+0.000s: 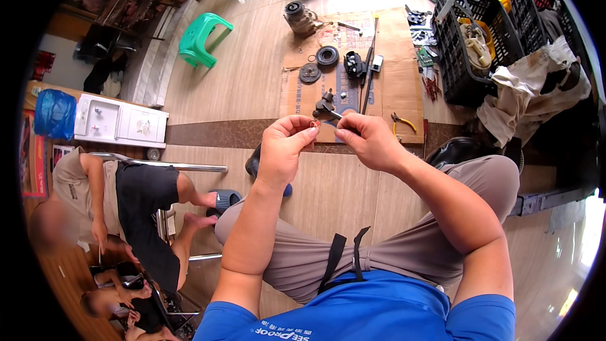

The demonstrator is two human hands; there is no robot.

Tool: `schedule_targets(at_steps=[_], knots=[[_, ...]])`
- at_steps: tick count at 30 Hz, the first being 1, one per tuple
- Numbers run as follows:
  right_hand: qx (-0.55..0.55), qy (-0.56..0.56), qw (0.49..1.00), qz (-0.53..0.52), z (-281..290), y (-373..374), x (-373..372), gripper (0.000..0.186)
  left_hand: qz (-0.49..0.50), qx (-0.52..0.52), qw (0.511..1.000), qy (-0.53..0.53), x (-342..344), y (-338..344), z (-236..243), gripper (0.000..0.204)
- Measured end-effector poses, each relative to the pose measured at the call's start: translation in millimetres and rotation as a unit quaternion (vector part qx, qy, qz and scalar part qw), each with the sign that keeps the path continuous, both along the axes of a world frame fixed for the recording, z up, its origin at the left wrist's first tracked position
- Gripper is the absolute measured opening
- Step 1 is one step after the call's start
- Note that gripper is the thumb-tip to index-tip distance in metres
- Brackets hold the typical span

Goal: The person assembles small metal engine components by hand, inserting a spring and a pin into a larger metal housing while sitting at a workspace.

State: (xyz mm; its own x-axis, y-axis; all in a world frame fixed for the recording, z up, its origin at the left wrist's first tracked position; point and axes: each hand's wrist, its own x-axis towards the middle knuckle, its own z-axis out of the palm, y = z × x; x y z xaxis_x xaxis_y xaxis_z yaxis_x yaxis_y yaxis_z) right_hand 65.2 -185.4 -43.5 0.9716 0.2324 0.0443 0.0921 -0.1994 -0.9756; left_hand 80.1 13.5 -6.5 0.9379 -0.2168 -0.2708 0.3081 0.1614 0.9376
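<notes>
Near the middle, my left hand (281, 151) pinches a small reddish, copper-coloured piece (315, 124) between thumb and fingertips; its exact kind is too small to tell. Just to its right, my right hand (375, 144) is closed round the dark handle of what looks like a hammer (325, 108). The tool's head points away from me, close beside the small piece. Both hands are above the near edge of a flattened cardboard sheet (398, 88). On the cardboard lie a black ring-shaped part (327, 56), a grey disc (310, 73) and a black block-like part (355, 64).
Yellow-handled pliers (403, 123) and a long dark rod (369, 66) lie to the right. A greasy motor-like part (301, 20) stands at the back. Black crates (476, 82) hold tools at right. A green stool (203, 39) stands left; a seated person (120, 196) is nearby.
</notes>
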Motion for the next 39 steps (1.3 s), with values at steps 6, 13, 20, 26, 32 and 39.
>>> schedule_targets(at_steps=[6,13,20,26,32,39], knots=[[-0.026,-0.012,0.997,0.07,27.6,-11.0,1.6,0.016,0.01,0.104,0.994,-0.039,-1.6,-2.0,2.0,0.01],[-0.052,-0.024,0.995,0.077,40.4,-20.4,6.3,0.015,-0.067,0.228,0.97,-0.05,-6.1,-6.5,5.9,0.012],[-0.035,-0.036,0.999,0.015,28.2,-21.3,11.0,0.014,-0.143,0.197,0.969,-0.029,-9.2,-7.2,7.5,0.013],[-0.025,-0.017,0.999,0.018,30.4,-20.4,8.6,0.013,-0.175,0.187,0.966,0.017,-5.8,-5.1,14.3,0.014],[-0.045,-0.079,0.996,0.024,27.1,-18.0,9.2,0.013,-0.178,0.186,0.966,0.033,-7.0,-5.4,10.1,0.014],[0.038,0.012,0.999,-0.007,-9.2,-16.8,18.9,0.016,-0.161,0.075,0.984,0.022,-2.8,-0.3,14.2,0.013]])
